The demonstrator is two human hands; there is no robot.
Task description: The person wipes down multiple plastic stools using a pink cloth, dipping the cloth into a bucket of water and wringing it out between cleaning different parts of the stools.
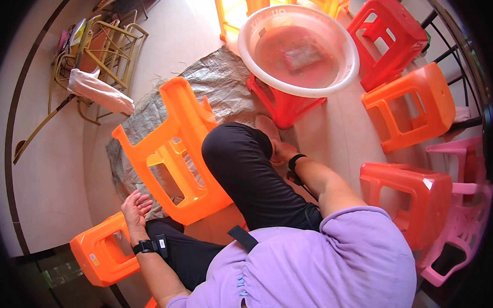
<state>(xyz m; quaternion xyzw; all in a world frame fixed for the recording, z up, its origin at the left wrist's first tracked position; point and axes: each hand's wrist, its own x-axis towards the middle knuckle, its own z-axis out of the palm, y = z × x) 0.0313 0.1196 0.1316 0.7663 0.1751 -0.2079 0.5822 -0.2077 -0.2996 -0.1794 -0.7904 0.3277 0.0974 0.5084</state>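
Two hands hold nothing: the left hand (135, 205) lies open beside an orange stool (173, 148), the right hand (281, 151) touches the raised foot (268, 129), fingers hidden.

My left hand (135, 208) hung open with a small orange stool (100, 254) just at its seven o'clock and a tipped-over orange stool (176, 151) close at two o'clock, blocking any reach across the grey sack (217, 81). Bare floor lay open toward nine and ten o'clock, as far as the folded metal rack (104, 56). My right hand (281, 151) sat against my raised knee (235, 149) at nine o'clock; the white basin (300, 49) on its red stool (285, 106) barred twelve o'clock. A strip of pale floor ran free at two o'clock, hemmed by orange (410, 107) and red stools (408, 200) beyond.
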